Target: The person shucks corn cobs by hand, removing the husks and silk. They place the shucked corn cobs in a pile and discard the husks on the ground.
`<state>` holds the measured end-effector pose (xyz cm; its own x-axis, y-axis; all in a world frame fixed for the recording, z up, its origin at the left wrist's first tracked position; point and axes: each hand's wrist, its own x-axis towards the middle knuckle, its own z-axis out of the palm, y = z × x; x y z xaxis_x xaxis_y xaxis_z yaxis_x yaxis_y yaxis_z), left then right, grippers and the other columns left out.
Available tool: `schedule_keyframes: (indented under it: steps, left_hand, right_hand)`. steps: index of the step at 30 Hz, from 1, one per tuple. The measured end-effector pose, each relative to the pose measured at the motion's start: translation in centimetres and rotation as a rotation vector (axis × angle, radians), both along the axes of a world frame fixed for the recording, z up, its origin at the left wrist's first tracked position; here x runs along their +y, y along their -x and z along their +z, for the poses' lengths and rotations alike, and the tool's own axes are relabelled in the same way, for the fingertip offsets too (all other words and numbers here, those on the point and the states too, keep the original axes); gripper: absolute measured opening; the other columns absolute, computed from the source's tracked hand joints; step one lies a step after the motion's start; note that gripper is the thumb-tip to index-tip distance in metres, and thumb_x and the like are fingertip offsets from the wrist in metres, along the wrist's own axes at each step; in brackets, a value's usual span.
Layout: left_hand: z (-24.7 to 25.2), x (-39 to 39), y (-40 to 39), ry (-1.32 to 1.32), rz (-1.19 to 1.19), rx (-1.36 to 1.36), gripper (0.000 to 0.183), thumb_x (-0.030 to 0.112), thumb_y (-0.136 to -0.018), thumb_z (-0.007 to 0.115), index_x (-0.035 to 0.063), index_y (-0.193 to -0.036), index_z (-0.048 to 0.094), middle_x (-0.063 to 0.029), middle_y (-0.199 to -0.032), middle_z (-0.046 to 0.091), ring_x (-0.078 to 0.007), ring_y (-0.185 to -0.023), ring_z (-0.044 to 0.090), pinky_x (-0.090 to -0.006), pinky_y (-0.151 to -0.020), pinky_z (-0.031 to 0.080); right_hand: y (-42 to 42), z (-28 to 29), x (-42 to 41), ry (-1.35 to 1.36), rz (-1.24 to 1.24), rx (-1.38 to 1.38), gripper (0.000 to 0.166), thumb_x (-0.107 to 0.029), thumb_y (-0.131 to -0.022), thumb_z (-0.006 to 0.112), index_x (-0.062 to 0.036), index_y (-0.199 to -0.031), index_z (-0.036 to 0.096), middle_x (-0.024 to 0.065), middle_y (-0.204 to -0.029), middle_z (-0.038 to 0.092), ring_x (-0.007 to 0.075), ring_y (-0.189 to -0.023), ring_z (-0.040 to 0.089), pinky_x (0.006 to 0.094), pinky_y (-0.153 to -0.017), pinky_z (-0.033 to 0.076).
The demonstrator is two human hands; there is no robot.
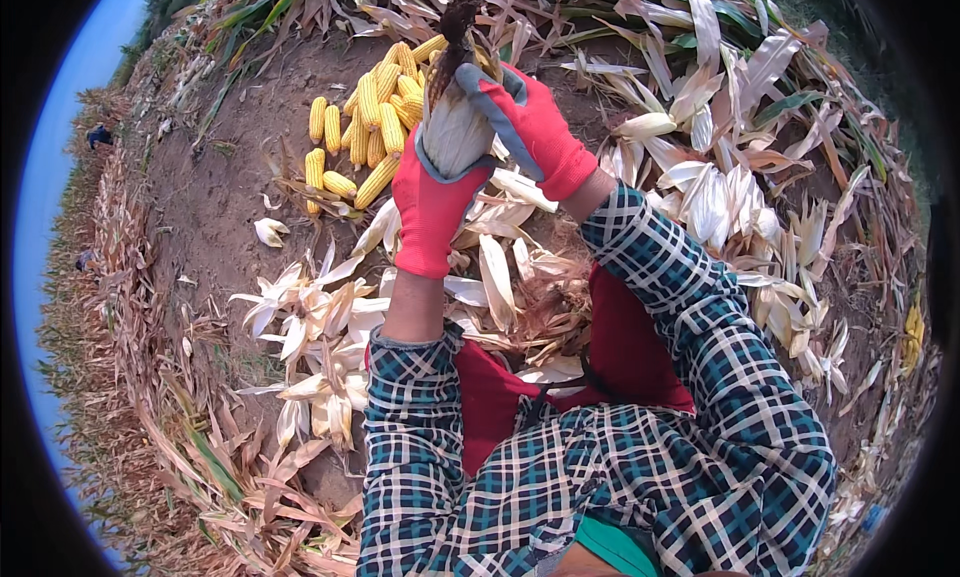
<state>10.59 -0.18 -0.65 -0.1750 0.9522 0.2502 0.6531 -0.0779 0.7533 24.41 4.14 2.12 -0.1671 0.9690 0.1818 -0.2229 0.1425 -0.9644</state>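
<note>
An ear of corn point(454, 130), largely wrapped in pale dry husk, is held out in front of me with its dark silk tuft pointing away. My left hand point(435, 205), in a red and grey work glove, grips its lower end from below. Near the tip, my right hand point(536, 123), gloved the same way, pinches the husk between thumb and fingers. A strip of kernels shows along the ear's left edge. Just beyond my left hand lies a heap of husked yellow corn cobs point(379, 100), with a few cobs lying apart to its left.
Loose husks point(495, 280) and brown silk point(555, 295) cover the ground before my knees. More husks point(712, 194) lie to the right, and dry corn stalks point(720, 36) ring the bare soil point(217, 202). Yellow cobs point(913, 333) show at the far right.
</note>
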Motion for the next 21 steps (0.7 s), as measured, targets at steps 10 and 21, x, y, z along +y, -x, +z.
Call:
schedule_keyframes:
  steps: [10, 21]
  left_hand:
    - [-1.8, 0.3, 1.3, -0.034, -0.102, -0.172, 0.079, 0.022, -0.061, 0.083, 0.0022, -0.128, 0.046, -0.0153, -0.118, 0.058, -0.0248, -0.107, 0.057, -0.0359, -0.090, 0.046]
    - [-3.3, 1.5, 1.1, -0.268, -0.212, -1.057, 0.054, 0.021, -0.090, 0.061, 0.0083, -0.136, 0.037, -0.0059, -0.130, 0.047, -0.0191, -0.119, 0.047, -0.0356, -0.102, 0.037]
  right_hand:
    - [0.2, -2.8, 1.8, 0.200, -0.025, 0.170, 0.025, -0.023, -0.095, 0.054, 0.0012, -0.097, 0.062, 0.0035, -0.085, 0.063, 0.0100, -0.080, 0.057, 0.0260, -0.076, 0.047]
    - [2.4, -5.5, 2.0, 0.501, 0.865, 1.453, 0.040, -0.033, -0.099, 0.040, -0.0025, -0.124, 0.046, 0.0140, -0.125, 0.054, 0.0295, -0.115, 0.054, 0.0462, -0.102, 0.041]
